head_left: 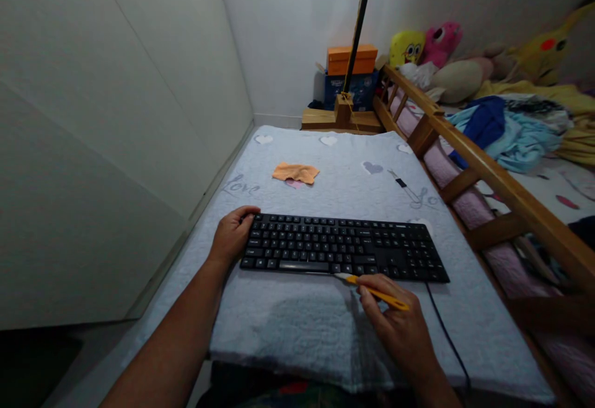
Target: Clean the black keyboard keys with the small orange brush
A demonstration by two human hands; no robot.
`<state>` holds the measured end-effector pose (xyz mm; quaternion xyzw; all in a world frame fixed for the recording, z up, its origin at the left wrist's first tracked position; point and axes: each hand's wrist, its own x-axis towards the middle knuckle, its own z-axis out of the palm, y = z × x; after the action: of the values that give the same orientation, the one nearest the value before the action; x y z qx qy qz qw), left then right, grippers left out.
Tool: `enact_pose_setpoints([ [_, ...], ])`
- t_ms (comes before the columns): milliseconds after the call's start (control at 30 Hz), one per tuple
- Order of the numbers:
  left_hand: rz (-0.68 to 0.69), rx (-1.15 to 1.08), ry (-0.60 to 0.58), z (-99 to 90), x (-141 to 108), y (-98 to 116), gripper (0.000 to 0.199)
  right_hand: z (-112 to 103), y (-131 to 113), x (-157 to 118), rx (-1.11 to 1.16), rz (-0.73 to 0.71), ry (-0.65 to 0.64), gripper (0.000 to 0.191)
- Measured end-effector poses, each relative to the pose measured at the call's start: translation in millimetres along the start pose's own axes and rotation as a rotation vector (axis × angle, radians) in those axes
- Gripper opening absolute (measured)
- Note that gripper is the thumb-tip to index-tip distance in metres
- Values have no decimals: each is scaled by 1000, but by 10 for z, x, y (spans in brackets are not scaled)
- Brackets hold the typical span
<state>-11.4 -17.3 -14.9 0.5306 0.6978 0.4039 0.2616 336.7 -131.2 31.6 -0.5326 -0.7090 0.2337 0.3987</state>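
Observation:
A black computer keyboard lies across the cloth-covered table, its cable running off from the near right side. My left hand is closed on the keyboard's left end, thumb along the top corner. In my right hand is a small brush with a yellow handle, pinched between fingers and thumb. Its pale tip touches or nearly touches the keyboard's front edge, just right of the space bar. Beyond the keyboard lie a crumpled orange cloth and, farther right, a thin tool with a black grip.
A pale blue quilted cloth covers the table. Along the right runs a wooden bed rail, with clothes and plush toys behind it. A white panel stands close on the left. Behind the table are an orange box and a dark pole.

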Motion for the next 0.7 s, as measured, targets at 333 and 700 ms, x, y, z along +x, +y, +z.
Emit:
enact_pose_setpoints([
  [333, -21, -9, -20, -2, -7, 32, 39, -305, 102, -14, -132, 32, 100, 18],
  [700, -13, -7, -8, 7, -11, 25, 38, -130, -1, 30, -39, 34, 9, 18],
])
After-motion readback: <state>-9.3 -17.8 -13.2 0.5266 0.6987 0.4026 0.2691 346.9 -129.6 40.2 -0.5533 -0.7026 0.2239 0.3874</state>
